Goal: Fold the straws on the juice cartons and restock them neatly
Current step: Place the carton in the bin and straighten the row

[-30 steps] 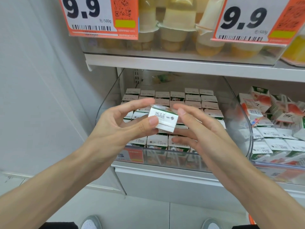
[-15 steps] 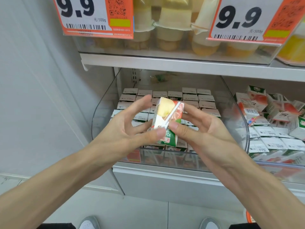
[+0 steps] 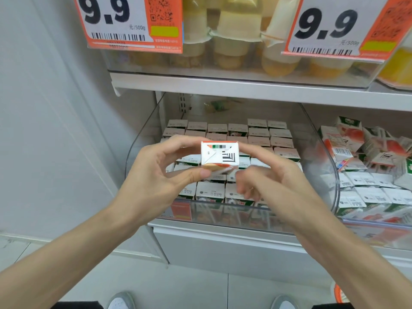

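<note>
Carton print faces the camera: the juice carton [image 3: 219, 156] is held end-on in front of the clear bin [image 3: 142, 141], above its front rows, showing a white folded face with an orange corner, a row of small green, grey and black squares along the top edge and a patch of black-and-white stripes; the small lettering on it is too fine to read. The left hand [image 3: 160, 172] pinches the carton's left end, forefinger on top and thumb beneath. The right hand [image 3: 274, 181] has its forefinger against the carton's right end, while its other fingers are curled and blurred below, so whether they grip cannot be told. Inside the bin stand rows of stocked cartons [image 3: 258, 139] with white tops, their print unreadable. A second bin to the right holds red-and-white cartons [image 3: 341, 150] lying jumbled, one showing a barcode. On the shelf above, the left price tag [image 3: 131, 21] reads "9.9" and "元/500g" over a barcode, beside a QR code on orange; the right price tag [image 3: 330, 25] also reads "9.9", its unit line blurred. Behind both tags sit yellow dessert cups [image 3: 231, 43].
</note>
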### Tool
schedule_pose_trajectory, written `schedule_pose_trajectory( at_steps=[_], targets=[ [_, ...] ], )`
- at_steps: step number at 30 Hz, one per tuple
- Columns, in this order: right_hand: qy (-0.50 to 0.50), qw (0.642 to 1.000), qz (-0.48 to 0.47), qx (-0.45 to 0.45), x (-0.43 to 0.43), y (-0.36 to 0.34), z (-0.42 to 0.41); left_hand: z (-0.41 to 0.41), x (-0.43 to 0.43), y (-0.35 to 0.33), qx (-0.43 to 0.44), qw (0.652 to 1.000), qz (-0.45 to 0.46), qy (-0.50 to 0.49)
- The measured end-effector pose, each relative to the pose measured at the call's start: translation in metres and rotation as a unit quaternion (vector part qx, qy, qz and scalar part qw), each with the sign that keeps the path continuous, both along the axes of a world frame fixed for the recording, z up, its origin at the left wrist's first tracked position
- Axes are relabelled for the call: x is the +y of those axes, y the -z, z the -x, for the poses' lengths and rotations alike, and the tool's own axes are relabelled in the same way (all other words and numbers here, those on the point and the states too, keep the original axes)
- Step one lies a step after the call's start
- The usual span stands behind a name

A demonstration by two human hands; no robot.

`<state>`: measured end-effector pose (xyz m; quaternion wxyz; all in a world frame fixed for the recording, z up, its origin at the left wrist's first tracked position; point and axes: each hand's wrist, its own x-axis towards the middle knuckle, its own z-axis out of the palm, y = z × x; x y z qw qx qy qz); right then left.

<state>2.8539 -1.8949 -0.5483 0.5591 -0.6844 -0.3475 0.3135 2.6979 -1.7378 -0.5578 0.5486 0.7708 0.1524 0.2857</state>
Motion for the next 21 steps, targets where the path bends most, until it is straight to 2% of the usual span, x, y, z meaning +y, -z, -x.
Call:
schedule_pose_trajectory(
  at_steps=[3, 10, 17, 19, 21],
  targets=[
    [0.0, 0.994, -0.013, 0.106, 0.0031, -0.0053, 0.0002, 0.0011, 0.0016, 0.0016, -0.011, 1.0, -0.008, 0.019],
    [-0.005, 0.984, -0.062, 0.166, -0.0013, -0.0024, 0.0004, 0.0005, 0.0011, 0.0025, -0.017, 1.0, -0.001, 0.018],
    [0.0, 0.978, -0.065, 0.198, -0.0014, -0.0019, -0.0011, 0.0027, -0.0024, -0.0024, 0.043, 0.999, 0.005, 0.009],
    [0.006, 0.981, -0.069, 0.181, -0.0023, -0.0008, -0.0017, 0.0037, -0.0029, -0.0026, 0.079, 0.996, 0.03, 0.032],
    [0.022, 0.985, -0.07, 0.154, -0.0032, 0.0021, -0.0031, 0.0031, -0.0041, -0.0028, 0.115, 0.988, 0.094, 0.038]
  ],
)
